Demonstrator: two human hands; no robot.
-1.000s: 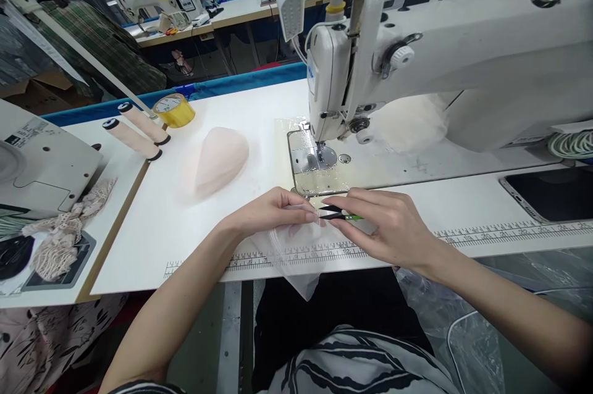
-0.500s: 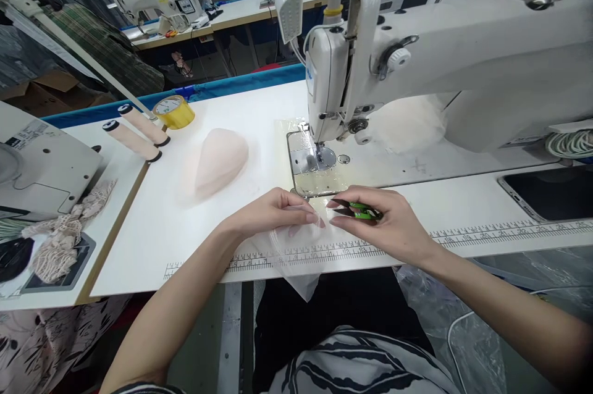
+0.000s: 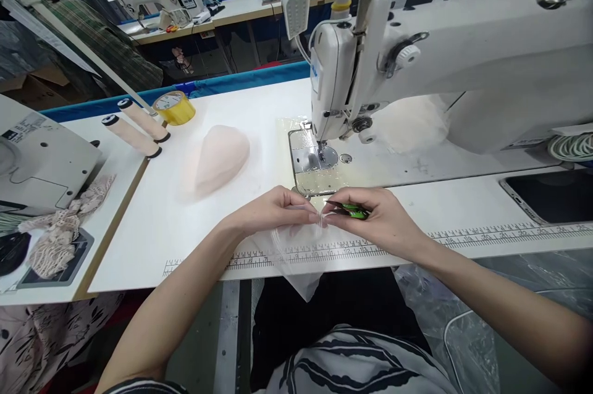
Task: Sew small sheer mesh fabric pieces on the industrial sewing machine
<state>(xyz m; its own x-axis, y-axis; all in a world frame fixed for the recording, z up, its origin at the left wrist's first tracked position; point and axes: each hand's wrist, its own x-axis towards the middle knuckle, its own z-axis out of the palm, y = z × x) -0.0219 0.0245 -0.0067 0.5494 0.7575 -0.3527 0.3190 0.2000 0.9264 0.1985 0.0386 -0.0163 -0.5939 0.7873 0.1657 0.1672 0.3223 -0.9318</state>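
My left hand (image 3: 273,212) pinches the top edge of a sheer, nearly clear piece of fabric (image 3: 296,258) that hangs over the table's front edge. My right hand (image 3: 375,221) is closed around small green-handled thread snips (image 3: 352,211), whose black tips point left toward the pinched fabric. Both hands meet just in front of the needle plate (image 3: 315,165) of the white sewing machine (image 3: 417,60).
A pale pink moulded cup (image 3: 217,159) lies on the white table (image 3: 185,221) to the left. Two thread cones (image 3: 134,128) and a yellow tape roll (image 3: 175,107) sit at the far left. Lace trim (image 3: 60,239) lies on a side table. A phone (image 3: 551,193) lies at right.
My right hand drew the snips back into its palm and shifted left, so its fingertips now meet my left hand at the fabric edge. The view tilted slightly.
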